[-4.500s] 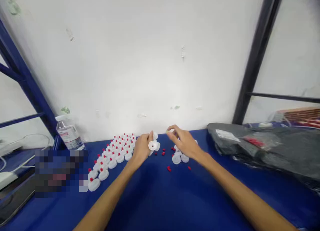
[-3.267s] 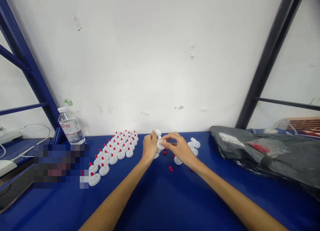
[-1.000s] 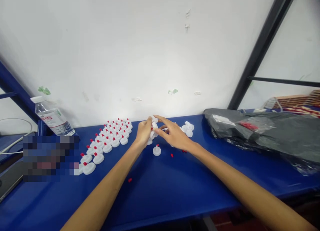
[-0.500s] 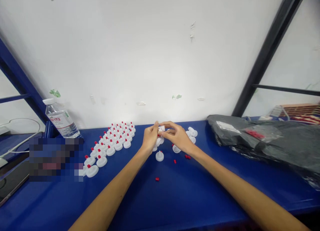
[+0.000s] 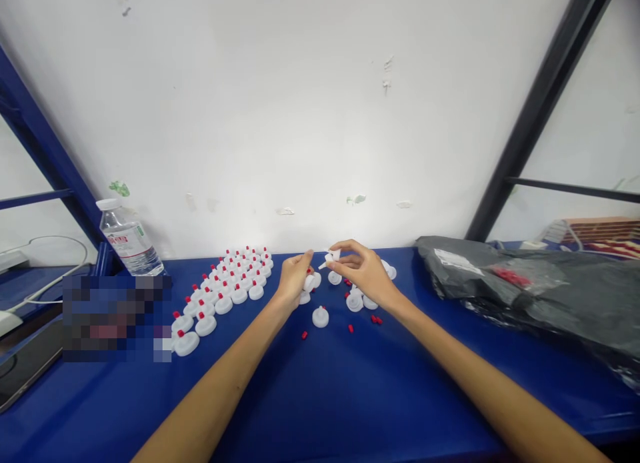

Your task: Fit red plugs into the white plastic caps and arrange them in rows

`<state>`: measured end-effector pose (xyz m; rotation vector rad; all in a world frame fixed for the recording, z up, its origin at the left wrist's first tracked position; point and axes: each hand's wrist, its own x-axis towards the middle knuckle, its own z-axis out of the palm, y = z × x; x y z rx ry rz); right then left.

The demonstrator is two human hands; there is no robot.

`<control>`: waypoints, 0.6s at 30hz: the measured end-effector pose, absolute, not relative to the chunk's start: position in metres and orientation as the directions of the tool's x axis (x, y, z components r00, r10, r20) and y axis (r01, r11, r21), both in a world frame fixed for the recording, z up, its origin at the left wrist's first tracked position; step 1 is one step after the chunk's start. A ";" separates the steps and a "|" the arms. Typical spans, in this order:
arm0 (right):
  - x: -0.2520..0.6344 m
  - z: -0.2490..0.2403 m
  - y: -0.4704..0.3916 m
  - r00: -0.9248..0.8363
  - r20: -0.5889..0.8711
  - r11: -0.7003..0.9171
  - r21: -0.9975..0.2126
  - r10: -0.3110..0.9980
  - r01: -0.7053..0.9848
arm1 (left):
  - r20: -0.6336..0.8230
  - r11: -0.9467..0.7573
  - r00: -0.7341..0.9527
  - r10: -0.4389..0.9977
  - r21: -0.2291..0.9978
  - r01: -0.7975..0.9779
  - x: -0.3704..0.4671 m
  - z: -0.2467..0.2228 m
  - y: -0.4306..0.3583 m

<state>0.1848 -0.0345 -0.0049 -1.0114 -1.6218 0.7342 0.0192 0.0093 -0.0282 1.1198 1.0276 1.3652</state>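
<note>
My right hand (image 5: 363, 269) pinches a small white plastic piece (image 5: 332, 257) between thumb and fingertips, a little above the blue table. To its left, my left hand (image 5: 294, 277) has its fingers closed around something partly hidden, with white and red parts (image 5: 311, 280) showing beside the fingers. A round white cap (image 5: 321, 317) lies just in front of the hands. More white caps (image 5: 355, 301) lie below and behind my right hand. Small red pieces (image 5: 305, 335) are scattered nearby. Many white caps with red tips (image 5: 223, 304) stand in slanted rows on the left.
A water bottle (image 5: 131, 240) leans at the back left beside a blue frame post. At the far left lies a dark phone-like device (image 5: 30, 363) near white cables. A dark plastic bag (image 5: 530, 289) covers the right side. The white wall rises behind the table (image 5: 320, 403).
My hands have moved apart, and the white piece is now in my right fingertips alone. One red piece on the table has shifted left and back. The camera view has shifted slightly.
</note>
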 end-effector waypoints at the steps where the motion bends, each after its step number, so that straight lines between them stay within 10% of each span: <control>1: 0.187 -0.004 -0.034 -0.108 0.441 0.453 -0.851 0.891 0.265 | 0.074 -0.077 -0.023 0.997 0.975 -0.206 0.017 -0.027 0.010; 13: 0.197 -0.011 -0.037 -0.513 0.401 0.640 -0.311 0.759 0.703 | -0.130 0.169 0.120 0.984 0.891 -0.421 0.013 -0.020 0.011; 18: 0.183 -0.007 -0.045 -0.344 0.435 0.538 -0.484 0.832 0.690 | -0.141 0.208 0.168 0.976 0.843 -0.497 0.018 -0.018 0.006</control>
